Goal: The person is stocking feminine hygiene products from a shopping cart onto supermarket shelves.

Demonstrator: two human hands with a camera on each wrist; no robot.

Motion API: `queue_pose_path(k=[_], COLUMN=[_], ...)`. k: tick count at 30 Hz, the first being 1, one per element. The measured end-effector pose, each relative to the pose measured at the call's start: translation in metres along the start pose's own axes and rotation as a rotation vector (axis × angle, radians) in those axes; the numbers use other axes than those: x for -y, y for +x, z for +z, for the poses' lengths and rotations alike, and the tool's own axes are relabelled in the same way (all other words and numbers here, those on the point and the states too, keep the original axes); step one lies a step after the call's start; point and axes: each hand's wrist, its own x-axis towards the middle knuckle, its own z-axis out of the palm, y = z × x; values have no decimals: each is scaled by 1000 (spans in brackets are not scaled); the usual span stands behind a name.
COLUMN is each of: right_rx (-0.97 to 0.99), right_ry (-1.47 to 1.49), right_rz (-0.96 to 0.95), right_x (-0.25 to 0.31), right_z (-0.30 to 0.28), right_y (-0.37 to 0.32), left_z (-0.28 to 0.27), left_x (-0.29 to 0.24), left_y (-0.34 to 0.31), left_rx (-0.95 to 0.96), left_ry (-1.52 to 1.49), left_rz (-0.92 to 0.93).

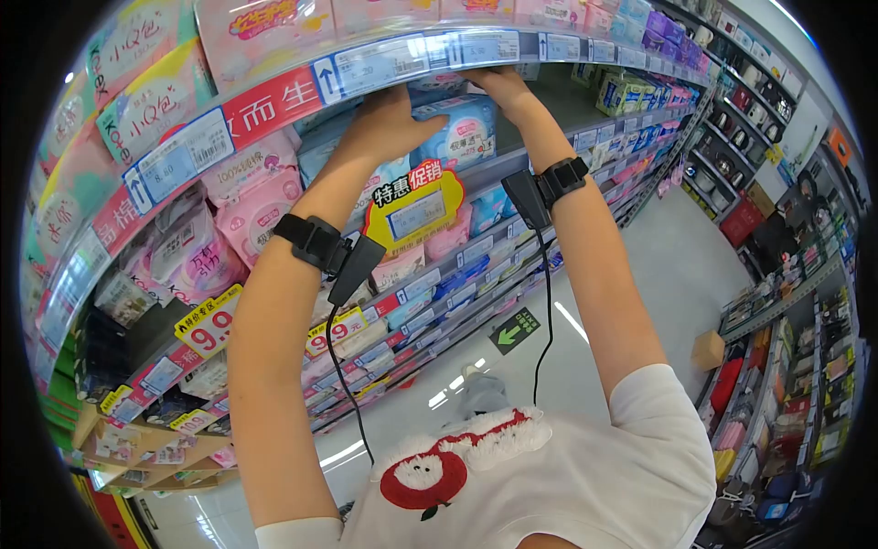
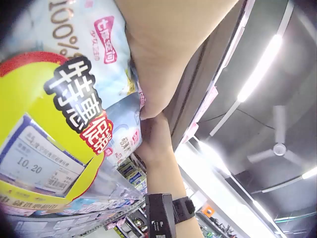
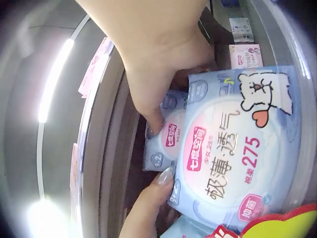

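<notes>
Both hands reach into a shelf bay under a price rail. In the right wrist view a light blue pack of sanitary pads [image 3: 233, 144] with a cartoon bear stands in front, and a similar blue pack [image 3: 171, 131] is partly hidden behind it. My right hand [image 3: 163, 59] has its thumb on the rear pack; its other fingers are hidden. Beside the front pack's edge is the thumb [image 3: 161, 183] of my left hand [image 1: 393, 123], its fingers out of sight inside the shelf. The left wrist view shows blue packs [image 2: 124, 126] close by the left hand.
A yellow promotion tag [image 1: 416, 212] juts out below the hands. The price rail [image 1: 384, 62] runs just above them. Pink packs [image 1: 261, 188] fill the shelf to the left, and green packs [image 1: 626, 91] stand further right. Black cables [image 1: 343, 366] hang from the wrist cameras.
</notes>
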Motion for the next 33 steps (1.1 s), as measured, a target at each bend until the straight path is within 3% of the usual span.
queue_pose_path(k=[4,7,9,14,19,20,25,29,30,33], right_rx=[39,138,38,-257,-232,-228,-121,-34,-29,-48], right_ry=[-245,-323,-495,-892,-901,-887,-535,-576,-647,-648], right_rz=[-109,-46,-289,-919,-809,-785,-643,-513,-530,-596], right_x=[-9,0,-9,-43,-22,-25,-32,-34,-26,-17], right_z=[8,11,19,40,48,47,51,50,49,50], right_y=[20,33,44,69,50,50,58,50,41,37], left_z=[-3,-7,1,-4,-11,-1,-9,-6,-14,-9], left_x=[0,-2,4,3,-2,2,1,-1,-4,3], left_y=[0,-1,2,0,-4,-6,-8,-8,-7,-9], left_rx=[-19,-3,-87,-58,-34,-195,-118,-124,-38,-127], left_ry=[-61,-70,12,-13,-63,38,55,167,109,161], left_rz=[-42,-77,-50,-67,-124,-65,-87,-82,-99,-31])
